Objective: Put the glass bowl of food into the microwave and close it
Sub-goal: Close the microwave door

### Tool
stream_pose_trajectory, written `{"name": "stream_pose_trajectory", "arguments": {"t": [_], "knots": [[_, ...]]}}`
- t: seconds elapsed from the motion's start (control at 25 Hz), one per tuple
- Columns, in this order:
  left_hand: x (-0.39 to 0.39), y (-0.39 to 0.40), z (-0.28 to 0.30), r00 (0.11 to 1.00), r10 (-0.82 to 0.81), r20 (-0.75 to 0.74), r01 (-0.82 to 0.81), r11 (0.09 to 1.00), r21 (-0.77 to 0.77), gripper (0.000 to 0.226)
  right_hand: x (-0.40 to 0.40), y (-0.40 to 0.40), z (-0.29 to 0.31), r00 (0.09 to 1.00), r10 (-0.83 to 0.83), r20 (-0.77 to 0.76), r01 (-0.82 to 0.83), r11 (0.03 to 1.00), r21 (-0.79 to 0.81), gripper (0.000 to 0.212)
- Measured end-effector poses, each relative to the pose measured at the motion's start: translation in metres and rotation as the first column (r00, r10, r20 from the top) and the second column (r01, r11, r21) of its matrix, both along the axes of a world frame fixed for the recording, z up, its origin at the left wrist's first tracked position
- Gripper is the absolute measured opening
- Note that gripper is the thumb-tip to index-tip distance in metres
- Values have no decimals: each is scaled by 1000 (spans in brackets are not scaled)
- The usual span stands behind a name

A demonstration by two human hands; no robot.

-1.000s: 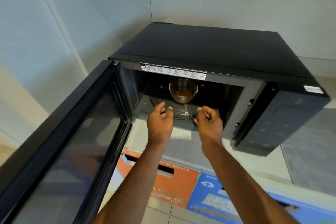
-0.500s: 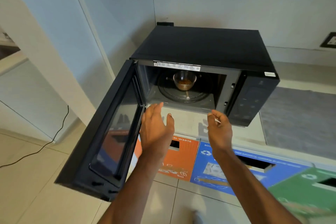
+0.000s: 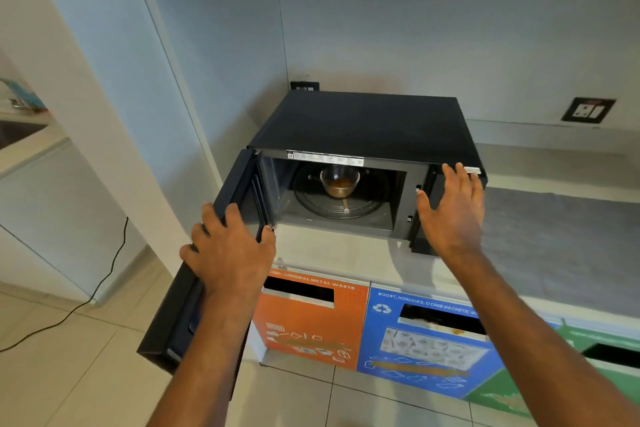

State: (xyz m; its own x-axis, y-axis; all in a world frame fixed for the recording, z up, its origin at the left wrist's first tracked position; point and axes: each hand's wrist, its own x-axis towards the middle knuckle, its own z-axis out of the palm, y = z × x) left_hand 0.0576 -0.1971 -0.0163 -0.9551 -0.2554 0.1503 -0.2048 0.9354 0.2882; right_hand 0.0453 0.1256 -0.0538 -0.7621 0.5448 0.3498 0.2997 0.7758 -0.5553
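The black microwave (image 3: 356,121) stands on the counter with its door (image 3: 180,315) swung wide open to the left. Inside, the glass bowl of brown food (image 3: 340,181) sits on the round turntable (image 3: 367,208), upright. My left hand (image 3: 230,250) is clasped over the top edge of the open door, fingers outside and thumb on the inner side. My right hand (image 3: 452,208) is spread flat with fingers apart in front of the microwave's control panel at the right; whether it touches the panel is unclear.
Below the counter edge (image 3: 339,253) are labelled waste bins: orange (image 3: 311,333), blue (image 3: 426,350), green (image 3: 588,378). A grey mat (image 3: 561,239) lies on the counter right of the microwave. A wall socket (image 3: 588,110) is at right. A black cable (image 3: 86,302) runs across the tiled floor at left.
Both hands have drawn back out of the microwave cavity, leaving the bowl on the turntable. My left hand has gone to the door's edge; my right has risen to the control panel.
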Motion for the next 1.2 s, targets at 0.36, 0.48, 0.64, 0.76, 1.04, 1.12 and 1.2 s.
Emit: {"name": "stream_pose_trajectory", "arguments": {"t": [0.36,0.48,0.64,0.76,1.04,1.12,1.2], "knots": [[15,60,11,977,-211,-16,211,962,171,71,-1,25,-2,997,22,71,-29,993,111,63],[11,88,3,932,-362,-18,361,922,139,70,2,33,1,998,15,66,-17,999,37,59],[0,123,-11,813,-582,-14,582,811,62,66,8,44,-1,996,79,30,-77,994,-77,60],[-12,149,-15,775,-632,-23,632,774,23,64,10,53,-2,992,129,0,-127,984,-126,59],[-47,195,-17,770,-638,-10,638,770,-4,67,7,61,-9,988,142,-57,-149,976,-160,64],[-56,204,-20,763,-646,-14,645,764,-26,66,6,62,-11,987,150,-65,-159,971,-179,76],[-65,211,-23,762,-647,-19,646,762,-41,65,4,64,-14,987,144,-68,-153,976,-152,84]]}}
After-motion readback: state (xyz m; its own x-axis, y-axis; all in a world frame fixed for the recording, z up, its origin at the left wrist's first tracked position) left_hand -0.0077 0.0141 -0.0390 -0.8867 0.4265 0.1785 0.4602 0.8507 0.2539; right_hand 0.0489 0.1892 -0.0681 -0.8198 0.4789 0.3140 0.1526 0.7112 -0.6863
